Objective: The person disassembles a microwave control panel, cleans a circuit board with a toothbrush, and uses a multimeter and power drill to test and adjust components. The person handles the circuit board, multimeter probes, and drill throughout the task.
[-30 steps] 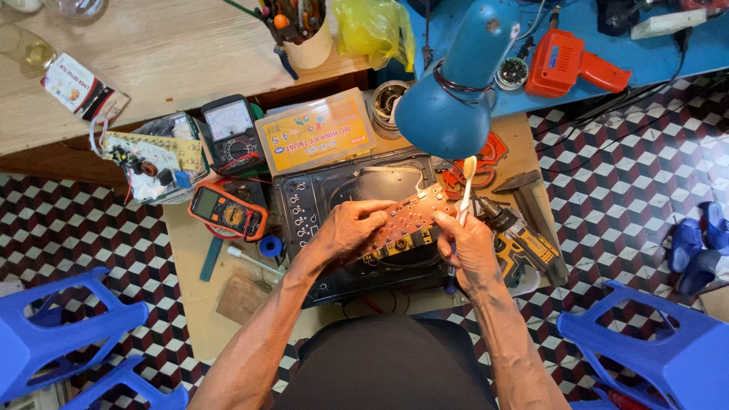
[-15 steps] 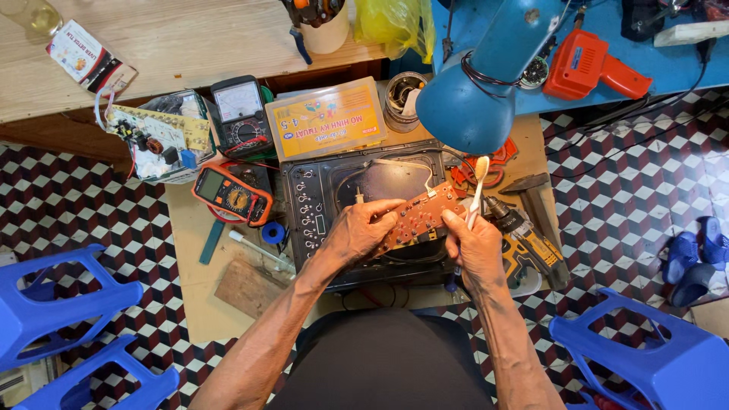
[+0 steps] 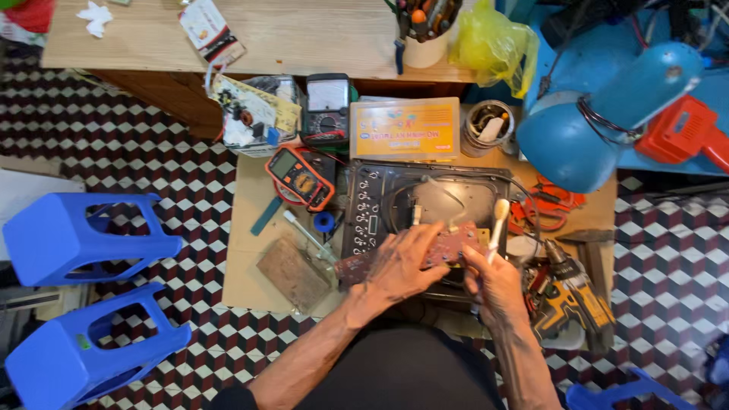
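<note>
Your left hand (image 3: 399, 269) is closed over a reddish-brown circuit board (image 3: 448, 247), which lies over the near edge of the black cooktop housing (image 3: 364, 205). Your right hand (image 3: 497, 285), just right of the board, pinches a pale-handled brush (image 3: 497, 224) upright. An orange multimeter (image 3: 300, 176) sits left of the housing; a yellow drill (image 3: 569, 300) lies to its right.

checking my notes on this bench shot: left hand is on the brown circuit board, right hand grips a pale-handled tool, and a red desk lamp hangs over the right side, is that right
Not quite. In the head view the desk lamp is blue, not red. The rest holds: the left hand rests on the brown circuit board, and the right hand grips a pale-handled tool.
</note>
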